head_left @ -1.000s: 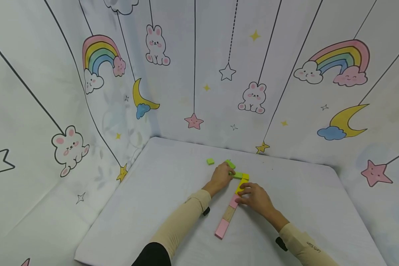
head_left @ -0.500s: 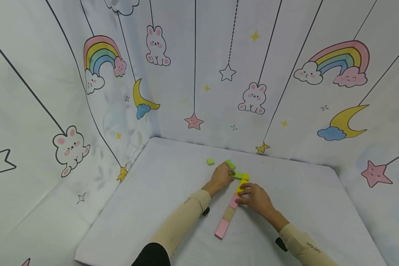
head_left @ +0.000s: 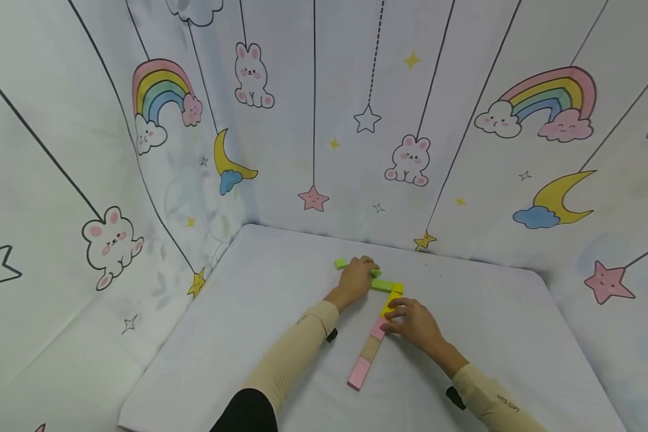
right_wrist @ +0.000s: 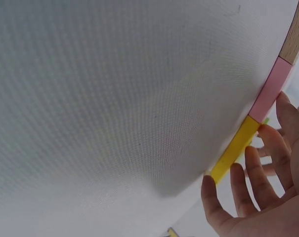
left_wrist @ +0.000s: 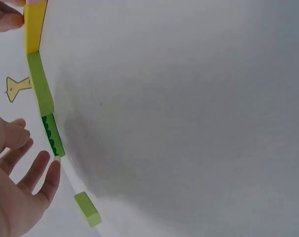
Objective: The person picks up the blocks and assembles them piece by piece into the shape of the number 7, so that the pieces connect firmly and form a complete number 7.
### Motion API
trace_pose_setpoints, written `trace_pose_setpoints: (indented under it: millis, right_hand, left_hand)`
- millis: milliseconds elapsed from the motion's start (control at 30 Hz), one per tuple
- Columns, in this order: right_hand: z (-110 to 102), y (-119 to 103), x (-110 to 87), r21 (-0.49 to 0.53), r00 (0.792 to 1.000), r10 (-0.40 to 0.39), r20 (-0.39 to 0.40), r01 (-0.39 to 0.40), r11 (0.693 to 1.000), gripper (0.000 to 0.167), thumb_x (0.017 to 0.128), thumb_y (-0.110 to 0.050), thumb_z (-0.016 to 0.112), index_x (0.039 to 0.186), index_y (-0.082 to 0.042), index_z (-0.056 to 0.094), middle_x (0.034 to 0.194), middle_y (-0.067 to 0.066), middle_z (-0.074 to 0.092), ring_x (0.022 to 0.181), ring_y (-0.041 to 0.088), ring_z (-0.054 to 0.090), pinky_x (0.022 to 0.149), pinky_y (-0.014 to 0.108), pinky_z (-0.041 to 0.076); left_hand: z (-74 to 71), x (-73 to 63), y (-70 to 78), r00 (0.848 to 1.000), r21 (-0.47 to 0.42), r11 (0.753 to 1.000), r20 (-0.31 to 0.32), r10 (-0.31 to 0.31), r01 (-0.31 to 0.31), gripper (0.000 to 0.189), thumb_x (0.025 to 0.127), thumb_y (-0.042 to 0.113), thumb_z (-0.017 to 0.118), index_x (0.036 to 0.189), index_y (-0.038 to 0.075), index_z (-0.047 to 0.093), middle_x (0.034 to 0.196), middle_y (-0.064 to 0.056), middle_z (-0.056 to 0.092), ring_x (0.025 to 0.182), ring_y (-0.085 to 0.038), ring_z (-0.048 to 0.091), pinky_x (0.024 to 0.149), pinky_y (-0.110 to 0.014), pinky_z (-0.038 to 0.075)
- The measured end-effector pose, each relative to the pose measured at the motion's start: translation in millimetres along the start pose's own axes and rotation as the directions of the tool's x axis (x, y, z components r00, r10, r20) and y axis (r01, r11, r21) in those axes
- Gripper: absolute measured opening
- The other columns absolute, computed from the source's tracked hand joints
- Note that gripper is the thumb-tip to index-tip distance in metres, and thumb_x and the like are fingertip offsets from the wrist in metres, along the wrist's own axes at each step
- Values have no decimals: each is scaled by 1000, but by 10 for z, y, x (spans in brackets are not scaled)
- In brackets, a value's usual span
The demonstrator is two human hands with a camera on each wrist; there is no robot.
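Observation:
A row of toy blocks runs up the white table: a pink block (head_left: 359, 373), a bare wood block (head_left: 370, 348), another pink block (head_left: 378, 327) and a yellow block (head_left: 387, 307). At its top, past a small yellow piece (head_left: 398, 288), a light green block (head_left: 382, 285) turns left. In the left wrist view a green block with dark scallops (left_wrist: 53, 136) continues from it, a fingertip of my left hand (head_left: 356, 279) at its far end. My right hand (head_left: 417, 324) rests its spread fingertips along the yellow block and the second pink one.
A loose green block (head_left: 340, 263) lies just beyond the left hand, apart from the row. Behind the white table (head_left: 237, 324) hangs a fabric wall (head_left: 281, 156) printed with rabbits, stars and rainbows.
My left hand has shifted slightly up and left, uncovering more of the light green block and now covering most of the scalloped one. The right hand stays in place.

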State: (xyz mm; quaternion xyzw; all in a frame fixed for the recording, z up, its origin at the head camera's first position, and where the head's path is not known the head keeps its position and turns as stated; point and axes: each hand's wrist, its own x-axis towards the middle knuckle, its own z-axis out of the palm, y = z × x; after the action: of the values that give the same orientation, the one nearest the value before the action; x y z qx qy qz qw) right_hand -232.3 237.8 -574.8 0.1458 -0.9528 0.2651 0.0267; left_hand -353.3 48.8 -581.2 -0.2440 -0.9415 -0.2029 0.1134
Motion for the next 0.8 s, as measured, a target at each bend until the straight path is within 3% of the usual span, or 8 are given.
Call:
trace_pose_setpoints:
  millis: [133, 267, 500, 800]
  right_hand:
    - [-7, -13, -10, 7, 1000, 2, 2, -2, 1000, 34, 78, -41, 91, 98, -14, 86, 127, 5, 72, 127, 35, 59, 107, 59, 45]
    - [-21, -16, -12, 1, 1000, -6, 6, 6, 1000, 33, 79, -40, 90, 99, -14, 86, 128, 5, 72, 127, 35, 59, 107, 59, 45]
    - [-29, -30, -13, 0, 1000, 4, 5, -4, 1000, 33, 80, -40, 90, 99, -14, 86, 129, 6, 71, 129, 35, 59, 108, 59, 44]
    - [-22, -43, -14, -14, 999, 31, 14, -31, 999, 32, 80, -41, 90, 98, -15, 86, 129, 5, 71, 129, 35, 58, 108, 59, 44]
  left_hand:
    - [3, 34, -44, 994, 81, 996, 108, 15, -24, 44, 98, 3, 59, 134, 23, 72, 146, 0, 61, 124, -29, 60, 95, -40, 56]
    - [19, 48, -80, 987, 116, 993, 163, 15, -34, 44, 99, 7, 58, 136, 26, 71, 150, 4, 59, 132, -28, 56, 100, -45, 54]
    - [72, 51, -127, 988, 144, 989, 152, 18, -40, 44, 99, 10, 59, 138, 29, 70, 150, 7, 58, 134, -29, 54, 99, -50, 53]
    - [38, 19, -117, 989, 155, 988, 145, -16, -6, 47, 95, 9, 64, 138, 28, 69, 143, 3, 62, 133, -27, 54, 100, -46, 52]
